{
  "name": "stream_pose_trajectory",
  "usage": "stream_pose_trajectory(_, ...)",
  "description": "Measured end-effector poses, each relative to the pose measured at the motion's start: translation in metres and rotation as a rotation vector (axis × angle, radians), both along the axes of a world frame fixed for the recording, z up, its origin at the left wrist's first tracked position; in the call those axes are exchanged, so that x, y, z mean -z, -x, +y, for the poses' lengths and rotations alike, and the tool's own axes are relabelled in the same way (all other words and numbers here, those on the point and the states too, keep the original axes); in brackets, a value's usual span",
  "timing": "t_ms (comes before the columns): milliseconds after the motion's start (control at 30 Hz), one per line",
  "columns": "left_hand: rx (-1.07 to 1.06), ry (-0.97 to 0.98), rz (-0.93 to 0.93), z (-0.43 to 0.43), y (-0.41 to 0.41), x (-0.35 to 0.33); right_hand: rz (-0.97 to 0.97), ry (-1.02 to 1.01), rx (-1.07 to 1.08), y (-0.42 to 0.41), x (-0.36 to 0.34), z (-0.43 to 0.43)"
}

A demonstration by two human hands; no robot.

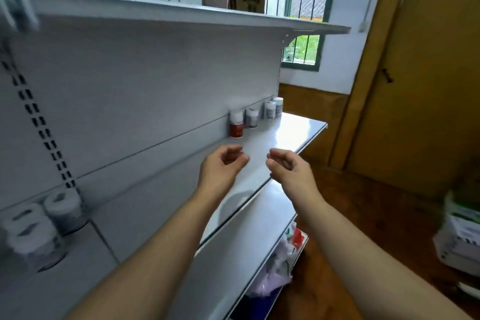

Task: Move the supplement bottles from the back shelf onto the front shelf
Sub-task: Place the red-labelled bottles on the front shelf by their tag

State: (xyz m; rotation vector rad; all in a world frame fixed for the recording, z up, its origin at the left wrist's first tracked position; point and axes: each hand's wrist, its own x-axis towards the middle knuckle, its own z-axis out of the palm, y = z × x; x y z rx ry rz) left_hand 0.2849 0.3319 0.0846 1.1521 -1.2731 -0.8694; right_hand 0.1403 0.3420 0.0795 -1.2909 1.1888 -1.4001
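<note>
Four upright bottles [253, 117] (white-capped) on shelf [291, 135]

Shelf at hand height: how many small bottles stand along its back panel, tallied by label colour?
Red-label bottle: 1
Grey-label bottles: 3
Total: 4

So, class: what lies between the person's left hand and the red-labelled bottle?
Only bare grey shelf, in the head view, separates the left hand from the red-labelled bottle.
</note>
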Motion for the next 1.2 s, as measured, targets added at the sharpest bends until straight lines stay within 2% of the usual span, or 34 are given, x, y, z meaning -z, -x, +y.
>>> stream_pose_trajectory(233, -0.076, -0.064, 0.013, -0.115, 0.084, 0.032, 0.021, -0.049, -0.084, 0.09, 0.03, -0.124)
stream_pose_trajectory(500, -0.338, -0.139, -0.046, -0.215, 0.143, 0.037, 0.067, -0.083, -0.325, 0.148, 0.027, -0.268)
stream_pose_trajectory(700, -0.599, -0.189, -0.067, -0.268, 0.125, 0.054, 0.116, -0.11, -0.48, 0.123, 0.05, -0.351)
stream_pose_trajectory(933, -0.802, -0.252, -0.041, -0.323, 0.094, 0.081, 0.197, -0.132, -0.612, 0.077, 0.076, -0.424)
stream_pose_trajectory(1067, -0.829, -0.32, -0.016, -0.343, 0.083, 0.086, 0.235, -0.166, -0.677, 0.053, 0.083, -0.455)
stream_pose_trajectory(1200, -0.797, -0.384, -0.086, -0.359, 0.076, 0.086, 0.243, -0.205, -0.786, 0.028, 0.088, -0.471)
